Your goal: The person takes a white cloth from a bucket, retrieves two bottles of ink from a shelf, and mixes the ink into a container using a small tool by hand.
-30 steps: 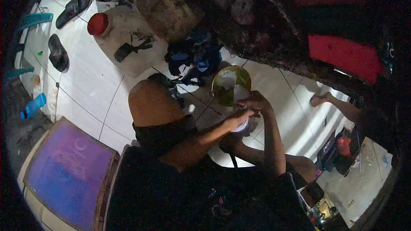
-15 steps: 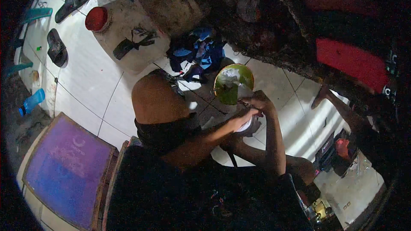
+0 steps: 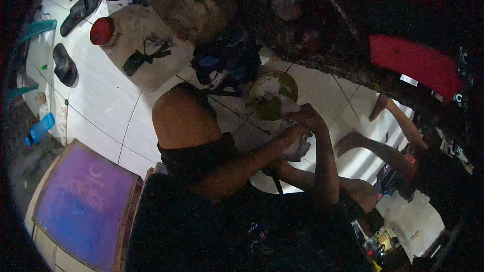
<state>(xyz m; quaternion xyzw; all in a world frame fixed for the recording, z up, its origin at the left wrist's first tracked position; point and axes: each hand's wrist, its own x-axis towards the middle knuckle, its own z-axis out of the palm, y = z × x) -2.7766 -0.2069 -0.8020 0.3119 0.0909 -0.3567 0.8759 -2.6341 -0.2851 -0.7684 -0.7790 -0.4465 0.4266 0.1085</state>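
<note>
Two hands: close together at mid-view, left hand (image 3: 292, 135) just below right hand (image 3: 307, 117).
Left grip: fingers closed about the top of a pale bundle (image 3: 298, 151), which hangs below them.
Right grip: fingers bent toward the bowl's near edge; too dark to tell whether they pinch anything.
Green bowl (image 3: 273, 113): just beyond the right fingers, whitish matter in it, tiled floor (image 3: 325, 90) around.
Bowl's left: dark cloth heap (image 3: 227, 63) near, up-left; person's bare knee (image 3: 184, 116) farther off.
Bowl's far edge: short strip of tile, then dark ledge (image 3: 333, 68).
Room rightward: tile runs past the right forearm to another person's bare feet (image 3: 349, 144).
Room leftward: broad tile between red-capped jug (image 3: 174, 68) and purple-blue panel (image 3: 85, 201).
</note>
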